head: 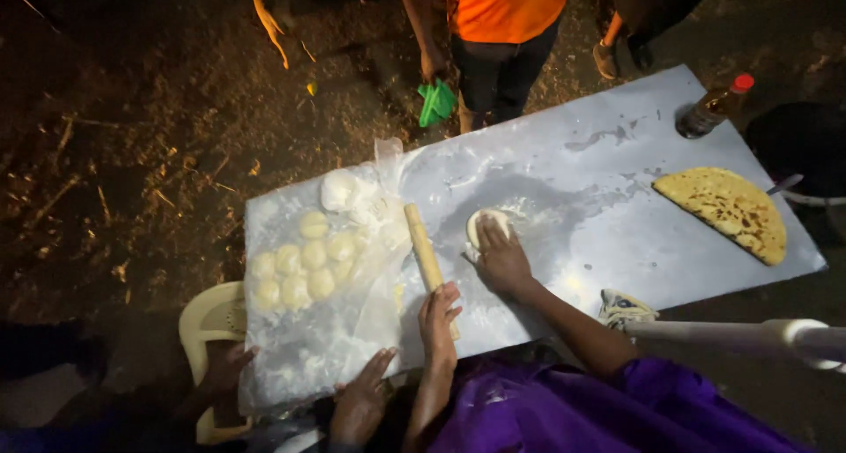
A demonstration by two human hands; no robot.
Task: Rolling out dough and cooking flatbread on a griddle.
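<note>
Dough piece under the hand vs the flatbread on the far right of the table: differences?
The dough piece is pale, small and thick; the flatbread is golden with brown spots, much larger and thin. The dough is pressed under the right hand; the flatbread lies untouched, folded in a half-moon. Both rest on the floured table.

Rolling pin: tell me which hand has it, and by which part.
The left hand rests on the rolling pin's near end; whether its grip closes cannot be told. The right hand presses the dough disc.
</note>
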